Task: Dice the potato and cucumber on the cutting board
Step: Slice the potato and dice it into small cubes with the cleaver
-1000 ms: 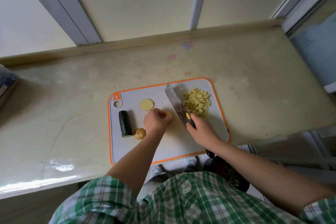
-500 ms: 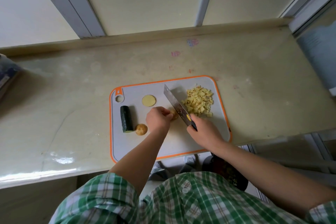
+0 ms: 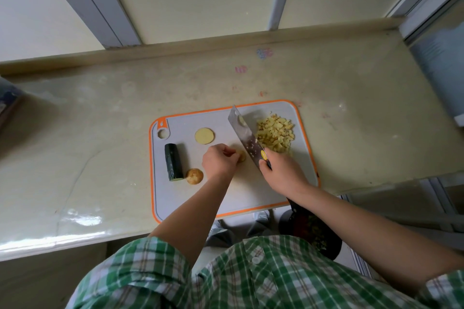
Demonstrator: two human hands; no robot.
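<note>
Below the counter edge, a dark bin [image 3: 313, 231] held pale scraps. On the cutting board [image 3: 175, 195], the right hand [image 3: 283, 173] gripped one cleaver [image 3: 244, 135] and the left hand [image 3: 219, 160] pinched one potato piece [image 3: 242, 156]. One cucumber [image 3: 173, 162], one potato end [image 3: 194, 176], one potato slice [image 3: 204, 136] and one diced pile [image 3: 275, 137] lay beyond.

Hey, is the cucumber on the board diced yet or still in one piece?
Still in one piece: the cucumber lies on its side at the left of the cutting board, untouched; the diced pile is pale potato.
</note>
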